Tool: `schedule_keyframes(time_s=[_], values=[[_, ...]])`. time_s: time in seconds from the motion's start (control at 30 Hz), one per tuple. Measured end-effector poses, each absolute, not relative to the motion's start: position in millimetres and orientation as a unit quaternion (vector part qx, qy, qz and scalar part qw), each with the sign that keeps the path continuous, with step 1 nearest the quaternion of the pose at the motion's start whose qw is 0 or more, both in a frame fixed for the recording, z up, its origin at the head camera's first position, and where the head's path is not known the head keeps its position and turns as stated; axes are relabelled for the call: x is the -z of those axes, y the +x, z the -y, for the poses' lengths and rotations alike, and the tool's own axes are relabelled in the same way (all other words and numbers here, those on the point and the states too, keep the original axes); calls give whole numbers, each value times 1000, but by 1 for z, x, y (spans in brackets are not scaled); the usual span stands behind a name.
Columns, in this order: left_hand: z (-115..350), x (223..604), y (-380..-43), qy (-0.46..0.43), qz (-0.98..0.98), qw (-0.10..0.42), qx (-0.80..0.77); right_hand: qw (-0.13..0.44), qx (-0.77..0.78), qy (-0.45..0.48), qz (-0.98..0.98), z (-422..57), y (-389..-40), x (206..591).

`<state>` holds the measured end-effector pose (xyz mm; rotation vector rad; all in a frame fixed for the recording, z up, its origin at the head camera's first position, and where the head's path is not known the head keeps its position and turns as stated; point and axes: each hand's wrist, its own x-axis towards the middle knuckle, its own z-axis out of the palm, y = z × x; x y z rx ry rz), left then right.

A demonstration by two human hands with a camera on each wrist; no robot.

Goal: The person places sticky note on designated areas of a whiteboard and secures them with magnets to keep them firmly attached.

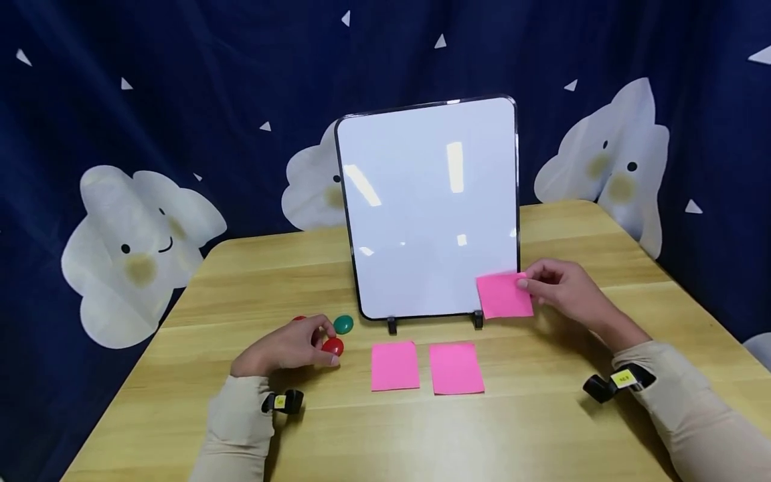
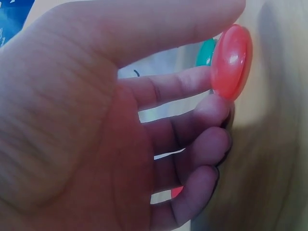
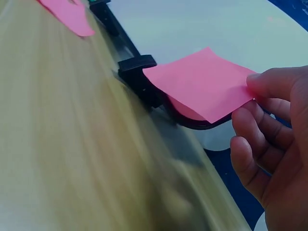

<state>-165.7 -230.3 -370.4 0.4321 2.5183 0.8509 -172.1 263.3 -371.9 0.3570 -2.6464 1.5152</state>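
My left hand (image 1: 286, 348) has its thumb and index finger around a round red magnet (image 2: 232, 62) at the tabletop. A green magnet (image 1: 343, 325) lies just beyond it, and another red magnet (image 1: 299, 318) is mostly hidden behind the hand. On the other side, my right hand (image 1: 566, 291) pinches a pink sticky note (image 1: 504, 295) by its right edge. That note overlaps the lower right corner of the whiteboard (image 1: 430, 214); its near corner in the right wrist view lifts off the frame.
Two more pink sticky notes, a left one (image 1: 395, 366) and a right one (image 1: 456, 369), lie side by side in front of the board. Black feet (image 1: 392, 326) hold the board upright on the wooden table (image 1: 337, 428). A dark blue curtain (image 1: 241, 60) hangs behind.
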Motion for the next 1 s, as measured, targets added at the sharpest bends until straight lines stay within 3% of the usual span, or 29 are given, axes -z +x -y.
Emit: schedule_keyframes(time_s=[1.0], values=[[231,372,-164,152,-915,212,-307,121,-517,115,840,-249,-209,324]])
